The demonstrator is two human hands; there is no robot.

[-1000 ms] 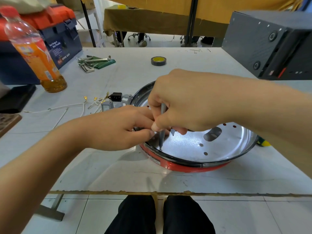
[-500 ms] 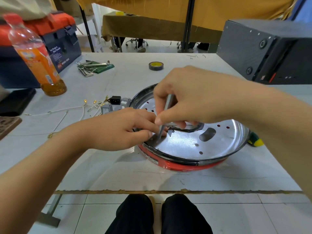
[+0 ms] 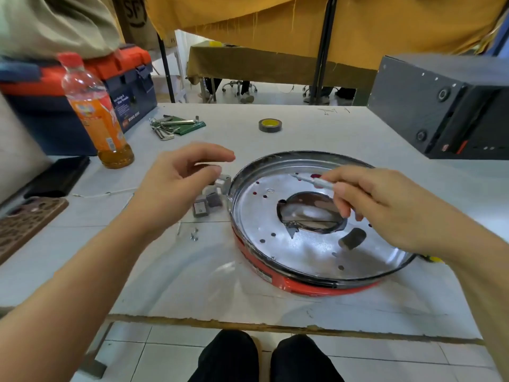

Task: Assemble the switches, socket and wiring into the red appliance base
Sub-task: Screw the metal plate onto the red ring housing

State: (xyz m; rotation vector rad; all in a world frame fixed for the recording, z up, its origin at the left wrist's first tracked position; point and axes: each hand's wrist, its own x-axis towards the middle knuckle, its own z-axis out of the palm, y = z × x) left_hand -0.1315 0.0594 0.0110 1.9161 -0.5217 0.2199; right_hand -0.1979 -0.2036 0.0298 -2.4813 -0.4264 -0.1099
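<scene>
The red appliance base lies on the white table, its shiny metal inner plate facing up with a round centre hole. My right hand hovers over the plate and pinches a thin grey screwdriver, tip pointing left. My left hand hangs above the table left of the base, fingers loosely curled and holding nothing. Under it lie grey switch and socket parts with white wires trailing left. Small screws lie near the base's left rim.
An orange drink bottle stands at the left before a blue and orange toolbox. Hex keys and a tape roll lie further back. A dark box stands at the right. A black case lies far left.
Both hands left the near-left rim of the base. The left hand lifted away to the left. The right hand drew back to the right with the screwdriver.
</scene>
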